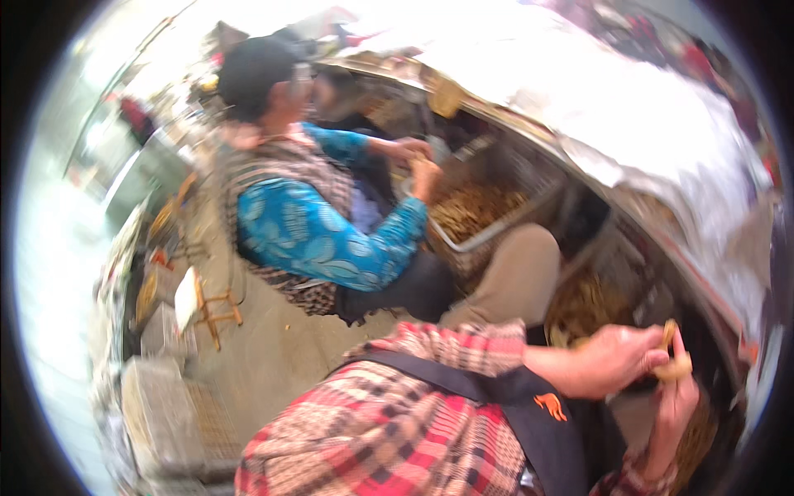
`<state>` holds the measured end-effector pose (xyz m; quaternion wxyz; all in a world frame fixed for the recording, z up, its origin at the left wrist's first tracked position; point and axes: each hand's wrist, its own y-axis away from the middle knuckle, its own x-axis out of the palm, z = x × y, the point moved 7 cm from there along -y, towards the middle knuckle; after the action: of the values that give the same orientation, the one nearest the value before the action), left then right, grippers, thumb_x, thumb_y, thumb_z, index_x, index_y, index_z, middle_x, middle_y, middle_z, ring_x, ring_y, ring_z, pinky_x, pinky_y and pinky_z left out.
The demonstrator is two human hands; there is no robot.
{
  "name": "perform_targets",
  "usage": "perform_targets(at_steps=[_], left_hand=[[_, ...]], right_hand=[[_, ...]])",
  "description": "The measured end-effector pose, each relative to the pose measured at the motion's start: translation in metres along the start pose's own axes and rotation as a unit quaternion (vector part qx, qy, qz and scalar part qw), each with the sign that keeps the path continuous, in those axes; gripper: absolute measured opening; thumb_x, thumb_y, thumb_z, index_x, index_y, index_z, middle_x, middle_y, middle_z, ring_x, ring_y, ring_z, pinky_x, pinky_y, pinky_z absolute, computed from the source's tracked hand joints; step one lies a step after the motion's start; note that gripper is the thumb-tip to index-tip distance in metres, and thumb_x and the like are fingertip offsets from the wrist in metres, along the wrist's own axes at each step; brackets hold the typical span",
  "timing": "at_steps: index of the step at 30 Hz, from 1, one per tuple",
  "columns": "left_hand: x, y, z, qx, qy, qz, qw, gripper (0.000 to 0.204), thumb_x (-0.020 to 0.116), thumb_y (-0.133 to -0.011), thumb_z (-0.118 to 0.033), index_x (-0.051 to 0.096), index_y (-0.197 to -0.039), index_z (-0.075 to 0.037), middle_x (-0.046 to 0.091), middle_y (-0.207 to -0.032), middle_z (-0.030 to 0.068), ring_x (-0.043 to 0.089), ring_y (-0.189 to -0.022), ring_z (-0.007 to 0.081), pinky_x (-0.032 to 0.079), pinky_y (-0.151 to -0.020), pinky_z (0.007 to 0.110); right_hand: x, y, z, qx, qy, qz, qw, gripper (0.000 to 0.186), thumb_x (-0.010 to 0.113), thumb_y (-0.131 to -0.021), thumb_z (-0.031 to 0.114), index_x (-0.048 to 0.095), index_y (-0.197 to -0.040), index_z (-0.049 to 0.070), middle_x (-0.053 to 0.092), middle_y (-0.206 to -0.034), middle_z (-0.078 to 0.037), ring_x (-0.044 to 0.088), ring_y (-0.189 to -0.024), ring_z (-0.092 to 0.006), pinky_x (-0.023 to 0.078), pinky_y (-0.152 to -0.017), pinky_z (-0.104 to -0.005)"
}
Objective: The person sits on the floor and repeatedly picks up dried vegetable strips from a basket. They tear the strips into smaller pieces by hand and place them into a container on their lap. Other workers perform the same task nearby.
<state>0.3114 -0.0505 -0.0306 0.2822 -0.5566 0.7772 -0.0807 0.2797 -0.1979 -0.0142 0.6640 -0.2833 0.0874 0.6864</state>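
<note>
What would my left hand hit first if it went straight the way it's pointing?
Your left hand would likely meet the tan piece by your right hand first; they may already touch, blur hides depth.

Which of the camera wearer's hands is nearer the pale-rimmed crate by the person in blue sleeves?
Left. In the picture, the left hand lies below and right of the crate; the right hand is farther right and lower.

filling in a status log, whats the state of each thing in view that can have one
Tan piece: held up at both hands
Left hand: pinching it
Right hand: against it, grip blurred
Grey crate: open-topped, holding tan pieces
Co-worker's hands: close together
White-topped stool: standing
</note>
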Motion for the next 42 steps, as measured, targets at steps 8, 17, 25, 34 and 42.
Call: perform_targets(at_steps=[8,17,25,34,42], left_hand=[[0.006,-0.011,0.011,0.096,-0.026,0.179,0.979,0.014,0.057,-0.088,-0.011,0.06,-0.097,-0.002,0.07,-0.09,0.0121,0.071,-0.079,0.0265,0.055,-0.064,0.037],[-0.023,0.031,0.108,-0.419,0.445,0.122,0.782,0.027,0.05,-0.105,-0.034,0.057,-0.089,-0.013,0.034,-0.062,-0.01,0.026,-0.048,0.0021,0.018,-0.041,0.02],[-0.04,-0.065,0.21,-0.424,0.192,-0.047,0.884,0.033,0.055,-0.102,-0.036,0.068,-0.086,-0.01,0.042,-0.063,-0.0083,0.035,-0.053,0.003,0.028,-0.048,0.019],[-0.02,-0.005,0.215,-0.517,0.282,-0.047,0.807,0.031,0.059,-0.101,-0.035,0.065,-0.088,-0.008,0.037,-0.06,-0.01,0.027,-0.047,0.0029,0.02,-0.043,0.021],[0.0,-0.013,0.087,-0.423,0.259,0.123,0.86,0.035,0.057,-0.102,-0.037,0.067,-0.088,-0.006,0.036,-0.059,-0.0098,0.027,-0.046,0.0018,0.019,-0.043,0.02]], right_hand=[[0.023,-0.01,0.017,-0.195,0.211,-0.149,0.946,0.01,0.066,-0.086,0.005,0.066,-0.095,0.004,0.067,-0.086,-0.013,0.065,-0.075,-0.0303,0.053,-0.067,-0.0359],[0.018,-0.026,-0.089,0.155,-0.615,-0.078,0.769,0.017,0.045,-0.106,0.021,0.051,-0.098,0.007,0.038,-0.067,0.005,0.025,-0.047,-0.0026,0.024,-0.042,-0.019],[0.045,-0.121,-0.12,0.073,-0.347,-0.149,0.923,0.019,0.046,-0.106,0.023,0.051,-0.099,0.006,0.048,-0.077,0.001,0.033,-0.057,-0.0028,0.029,-0.05,-0.0184],[0.023,-0.078,-0.211,0.223,-0.421,-0.201,0.856,0.027,0.044,-0.107,0.033,0.054,-0.105,0.008,0.05,-0.077,0.003,0.039,-0.056,-0.0047,0.033,-0.049,-0.0191],[0.012,-0.062,-0.011,-0.269,0.25,-0.201,0.908,0.026,0.052,-0.098,0.027,0.069,-0.104,0.008,0.069,-0.096,-0.011,0.067,-0.086,-0.0294,0.053,-0.07,-0.0405]])
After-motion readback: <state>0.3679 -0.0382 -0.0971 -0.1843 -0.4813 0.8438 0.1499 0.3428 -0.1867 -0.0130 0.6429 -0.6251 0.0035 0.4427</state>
